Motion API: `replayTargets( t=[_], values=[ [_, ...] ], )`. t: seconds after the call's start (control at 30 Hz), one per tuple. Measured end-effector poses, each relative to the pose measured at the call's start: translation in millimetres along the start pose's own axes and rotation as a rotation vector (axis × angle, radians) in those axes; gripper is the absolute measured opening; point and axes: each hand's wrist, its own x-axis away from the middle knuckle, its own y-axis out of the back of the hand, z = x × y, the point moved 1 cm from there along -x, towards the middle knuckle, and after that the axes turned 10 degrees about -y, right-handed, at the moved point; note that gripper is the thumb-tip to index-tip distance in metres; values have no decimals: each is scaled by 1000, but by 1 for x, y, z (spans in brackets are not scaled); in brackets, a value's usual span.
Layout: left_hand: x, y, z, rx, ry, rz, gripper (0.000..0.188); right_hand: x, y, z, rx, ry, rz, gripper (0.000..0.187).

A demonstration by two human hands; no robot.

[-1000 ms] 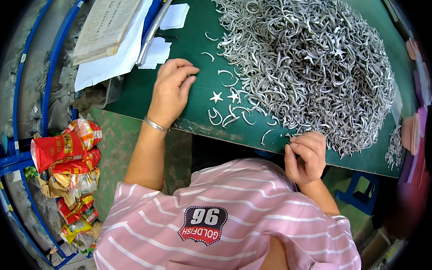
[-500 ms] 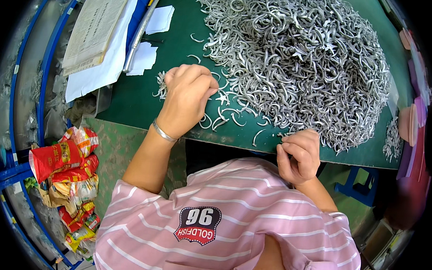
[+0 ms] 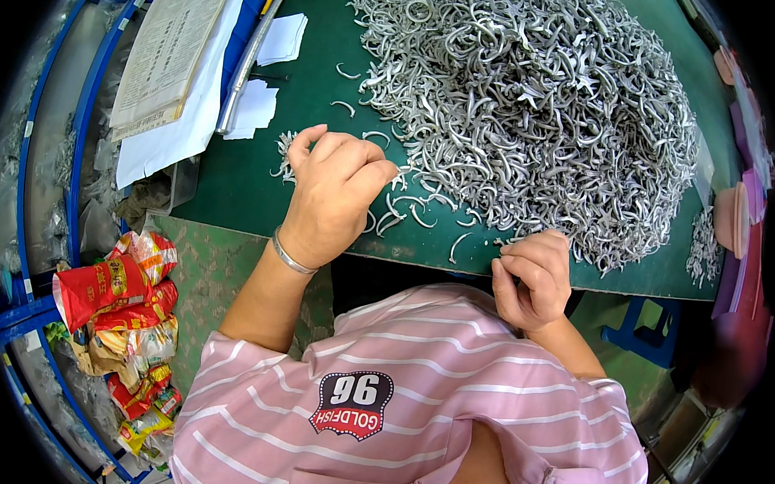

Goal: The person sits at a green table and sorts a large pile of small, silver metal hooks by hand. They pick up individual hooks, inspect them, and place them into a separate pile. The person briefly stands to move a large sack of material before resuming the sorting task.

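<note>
- Left hand (image 3: 331,193), left of the frame's centre: fingers bent over the green table (image 3: 321,79); whether they pinch a piece, I cannot tell.
- Right hand (image 3: 533,285), right of centre at the table's near edge: fingers curled (their grip hidden from view).
- Pile of silvery metal pieces (image 3: 528,119): upper right, mostly curved bits.
- Small heap (image 3: 285,157): just left of the left hand.

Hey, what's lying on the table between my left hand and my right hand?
Several loose, curved silver pieces lie there on the green tabletop, as the head view shows.
</note>
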Motion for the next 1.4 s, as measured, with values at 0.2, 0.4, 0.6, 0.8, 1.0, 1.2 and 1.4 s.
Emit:
replayTargets(
  t=[0.2,0.4,0.6,0.8,1.0,1.2,1.4],
  values=[
    [0,4,-1,-8,1,9,19,-1,0,1,9,-2,10,27],
    [1,5,1,-13,20,-7,13,-1,0,1,13,-3,10,26],
    [-1,13,8,49,154,-22,9,-2,-1,1,13,-8,1,25],
    [2,8,12,25,141,63,9,-2,0,2,11,-11,1,24],
    [-10,-2,8,59,130,-40,9,-2,-1,2,9,-13,9,23],
    [-18,-25,9,79,123,-6,8,-2,-1,1,17,-10,-3,22],
    [-19,-25,10,88,168,41,10,-2,0,1,25,-14,-6,22]
  ],
)
